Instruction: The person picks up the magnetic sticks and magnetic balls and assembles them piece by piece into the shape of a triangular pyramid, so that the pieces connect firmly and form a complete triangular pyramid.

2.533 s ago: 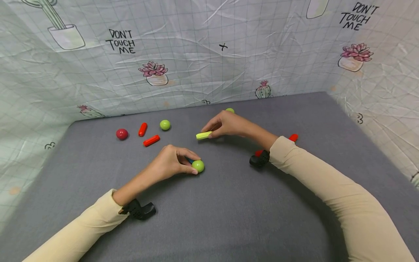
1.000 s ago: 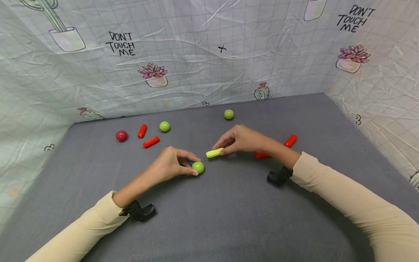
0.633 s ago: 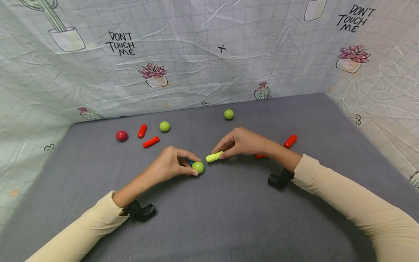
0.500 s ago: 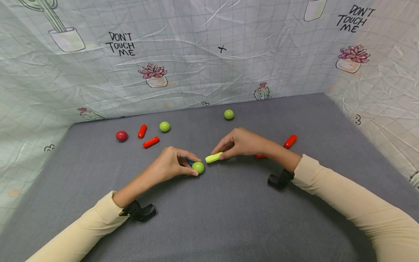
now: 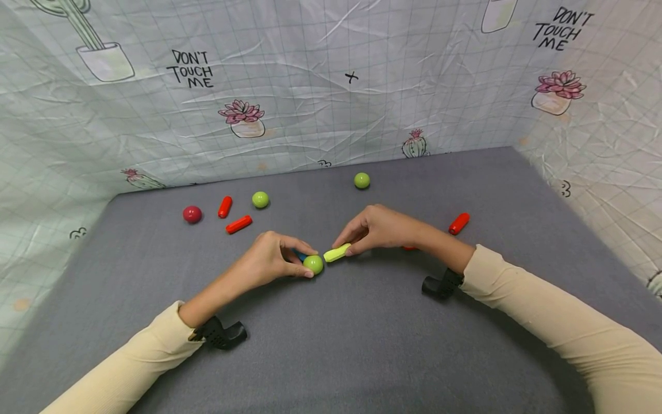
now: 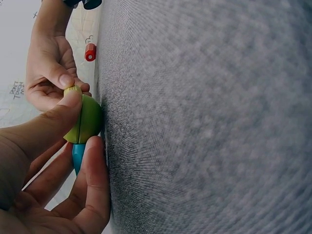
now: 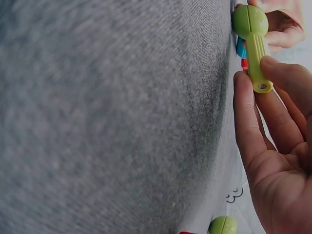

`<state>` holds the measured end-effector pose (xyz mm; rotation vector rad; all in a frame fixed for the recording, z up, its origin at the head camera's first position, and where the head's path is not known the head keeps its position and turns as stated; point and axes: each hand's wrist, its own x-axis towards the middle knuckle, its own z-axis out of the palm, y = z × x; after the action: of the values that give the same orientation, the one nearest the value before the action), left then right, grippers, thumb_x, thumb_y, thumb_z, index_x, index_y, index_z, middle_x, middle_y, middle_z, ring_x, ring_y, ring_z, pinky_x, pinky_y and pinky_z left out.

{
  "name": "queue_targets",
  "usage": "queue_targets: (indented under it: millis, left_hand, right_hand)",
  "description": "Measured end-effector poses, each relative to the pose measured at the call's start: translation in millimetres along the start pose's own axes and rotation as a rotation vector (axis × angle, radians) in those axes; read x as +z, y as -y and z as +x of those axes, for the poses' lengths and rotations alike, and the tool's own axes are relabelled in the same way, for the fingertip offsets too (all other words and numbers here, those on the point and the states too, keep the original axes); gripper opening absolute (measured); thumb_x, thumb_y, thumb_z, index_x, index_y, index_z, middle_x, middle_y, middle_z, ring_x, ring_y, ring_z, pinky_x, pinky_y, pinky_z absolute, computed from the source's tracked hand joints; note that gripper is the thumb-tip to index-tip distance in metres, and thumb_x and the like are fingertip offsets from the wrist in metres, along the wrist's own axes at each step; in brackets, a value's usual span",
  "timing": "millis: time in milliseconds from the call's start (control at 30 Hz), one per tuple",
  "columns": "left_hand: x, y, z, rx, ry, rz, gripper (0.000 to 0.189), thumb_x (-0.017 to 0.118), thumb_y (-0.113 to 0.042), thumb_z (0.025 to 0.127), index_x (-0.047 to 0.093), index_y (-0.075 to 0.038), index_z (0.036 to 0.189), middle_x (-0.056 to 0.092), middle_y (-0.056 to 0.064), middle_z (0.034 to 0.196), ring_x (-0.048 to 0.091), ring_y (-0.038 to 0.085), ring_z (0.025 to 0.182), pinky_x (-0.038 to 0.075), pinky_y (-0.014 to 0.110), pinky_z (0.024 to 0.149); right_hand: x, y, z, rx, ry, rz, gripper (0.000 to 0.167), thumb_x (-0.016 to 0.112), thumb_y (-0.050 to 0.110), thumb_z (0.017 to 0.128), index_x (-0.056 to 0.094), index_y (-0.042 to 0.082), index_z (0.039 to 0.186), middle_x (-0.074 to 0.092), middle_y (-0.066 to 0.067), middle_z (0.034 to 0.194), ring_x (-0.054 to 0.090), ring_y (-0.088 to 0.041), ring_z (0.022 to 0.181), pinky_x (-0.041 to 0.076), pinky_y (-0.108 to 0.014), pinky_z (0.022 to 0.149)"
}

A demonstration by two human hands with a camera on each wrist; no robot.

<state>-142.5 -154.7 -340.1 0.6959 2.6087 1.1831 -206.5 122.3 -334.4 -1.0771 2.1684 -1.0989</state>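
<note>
My left hand (image 5: 271, 256) pinches a glossy green ball (image 5: 312, 264) between thumb and fingers, low over the table. A blue stick (image 6: 78, 157) meets the ball on the palm side, mostly hidden by that hand in the head view. My right hand (image 5: 380, 230) pinches a short ribbed yellow magnetic stick (image 5: 337, 253) by its right end, where a small metal disc shows in the right wrist view. The yellow stick's left end is right at the ball, and from the right wrist the stick (image 7: 257, 61) overlaps the ball's lower edge.
On the grey table (image 5: 331, 345), left of centre, lie a dark red ball (image 5: 192, 214), two red sticks (image 5: 224, 207) and a green ball (image 5: 260, 199). Another green ball (image 5: 362, 180) sits at the back. A red stick (image 5: 458, 223) lies right; another is mostly behind the right forearm.
The right hand has brought the yellow stick from the back of the table toward the person, up to the green ball. The left hand keeps its hold on the ball in place.
</note>
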Motion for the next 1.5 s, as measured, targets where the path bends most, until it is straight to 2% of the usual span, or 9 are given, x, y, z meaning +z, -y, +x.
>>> queue_targets:
  millis: [400, 633, 733, 900, 1033, 1167, 1267, 1400, 1500]
  left_hand:
    - [1.4, -1.5, 2.8, -0.028, -0.008, -0.013, 0.031, 0.093, -0.015, 0.073, 0.082, -0.013, 0.102, 0.078, -0.002, 0.088, 0.073, 0.011, 0.070, 0.052, 0.023, 0.057]
    - [3.0, -6.6, 4.1, -0.028, -0.016, 0.053, 0.028, 0.091, -0.023, 0.077, 0.081, -0.017, 0.102, 0.074, -0.005, 0.080, 0.066, 0.010, 0.061, 0.051, 0.025, 0.054]
    - [3.8, -10.3, 5.0, -0.016, 0.006, 0.069, 0.029, 0.089, -0.025, 0.080, 0.079, -0.017, 0.106, 0.073, -0.005, 0.084, 0.062, 0.011, 0.059, 0.050, 0.026, 0.055]
    - [1.5, -14.8, 3.9, 0.004, 0.064, 0.080, 0.036, 0.085, -0.017, 0.085, 0.075, -0.012, 0.120, 0.074, 0.003, 0.109, 0.068, 0.007, 0.071, 0.055, 0.025, 0.062]
    - [-5.9, -15.5, 2.2, 0.039, 0.049, 0.167, 0.040, 0.083, -0.010, 0.086, 0.072, -0.009, 0.125, 0.071, 0.006, 0.121, 0.069, 0.006, 0.076, 0.056, 0.027, 0.067]
    - [-14.0, -11.4, 3.2, 0.073, -0.005, 0.280, 0.034, 0.082, -0.009, 0.087, 0.074, -0.009, 0.120, 0.073, 0.004, 0.118, 0.066, 0.008, 0.074, 0.055, 0.028, 0.068]
    - [-15.9, -7.3, 5.1, 0.082, -0.007, 0.319, 0.025, 0.080, -0.010, 0.089, 0.078, -0.011, 0.113, 0.074, 0.002, 0.111, 0.061, 0.009, 0.072, 0.053, 0.027, 0.067]
    - [-12.7, -6.5, 7.7, 0.065, -0.008, 0.350, 0.015, 0.082, -0.017, 0.088, 0.080, -0.015, 0.102, 0.073, -0.001, 0.098, 0.059, 0.011, 0.074, 0.051, 0.029, 0.067]
    - [-8.4, -10.0, 11.0, 0.028, -0.018, 0.375, 0.013, 0.084, -0.023, 0.085, 0.080, -0.018, 0.097, 0.072, -0.004, 0.093, 0.062, 0.011, 0.079, 0.051, 0.031, 0.068]
  right_hand:
    - [0.2, 4.4, 3.6, 0.010, 0.007, -0.016, 0.023, 0.079, 0.010, 0.089, 0.080, 0.015, 0.112, 0.077, 0.005, 0.105, 0.072, -0.010, 0.097, 0.058, -0.028, 0.078]
    - [0.1, 1.1, 8.0, -0.004, -0.022, -0.051, 0.022, 0.078, 0.010, 0.091, 0.078, 0.013, 0.113, 0.076, 0.002, 0.108, 0.071, -0.010, 0.098, 0.057, -0.028, 0.079]
    - [0.3, 0.6, 11.5, 0.004, -0.055, -0.089, 0.021, 0.077, 0.010, 0.091, 0.078, 0.014, 0.112, 0.075, 0.002, 0.109, 0.070, -0.010, 0.100, 0.056, -0.028, 0.077]
    - [2.3, 1.6, 16.1, 0.022, -0.108, -0.165, 0.021, 0.078, 0.009, 0.090, 0.079, 0.014, 0.110, 0.076, 0.002, 0.110, 0.070, -0.011, 0.101, 0.057, -0.027, 0.081]
    - [6.3, 3.3, 18.6, 0.042, -0.156, -0.211, 0.022, 0.079, 0.010, 0.090, 0.079, 0.015, 0.111, 0.073, 0.000, 0.111, 0.070, -0.014, 0.100, 0.057, -0.027, 0.082]
    - [12.1, 7.4, 19.7, 0.046, -0.235, -0.276, 0.022, 0.081, 0.011, 0.088, 0.079, 0.014, 0.110, 0.069, -0.003, 0.108, 0.069, -0.016, 0.096, 0.056, -0.027, 0.081]
    - [16.4, 10.0, 20.3, 0.056, -0.276, -0.284, 0.021, 0.080, 0.013, 0.089, 0.077, 0.011, 0.110, 0.071, -0.001, 0.101, 0.069, -0.013, 0.090, 0.056, -0.026, 0.078]
    - [20.3, 13.0, 19.2, 0.082, -0.240, -0.207, 0.024, 0.076, 0.017, 0.093, 0.073, 0.008, 0.115, 0.075, 0.000, 0.099, 0.071, -0.011, 0.091, 0.056, -0.024, 0.077]
    - [21.2, 15.4, 16.3, 0.092, -0.199, -0.164, 0.027, 0.074, 0.022, 0.095, 0.071, 0.009, 0.118, 0.074, 0.000, 0.107, 0.071, -0.012, 0.097, 0.057, -0.025, 0.078]
